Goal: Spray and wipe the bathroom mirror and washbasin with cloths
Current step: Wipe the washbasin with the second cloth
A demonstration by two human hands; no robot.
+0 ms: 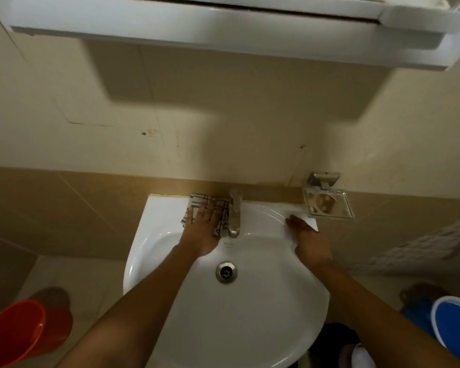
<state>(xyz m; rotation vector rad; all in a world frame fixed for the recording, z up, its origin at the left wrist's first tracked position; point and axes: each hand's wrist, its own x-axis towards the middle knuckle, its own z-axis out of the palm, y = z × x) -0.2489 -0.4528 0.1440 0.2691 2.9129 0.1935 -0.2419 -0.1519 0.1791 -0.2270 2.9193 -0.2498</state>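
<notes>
Checked white cloth with dark stripes (206,208) is lying on the back-left ledge of the white ceramic washbasin (170,261), just beside the steel tap (234,216); soft and light, it is probably best driven by a flat palm. The left hand (203,221) is pressing it down, fingers spread straight. The right hand (307,239) is resting on the right rim, fingers relaxed, holding nothing.
</notes>
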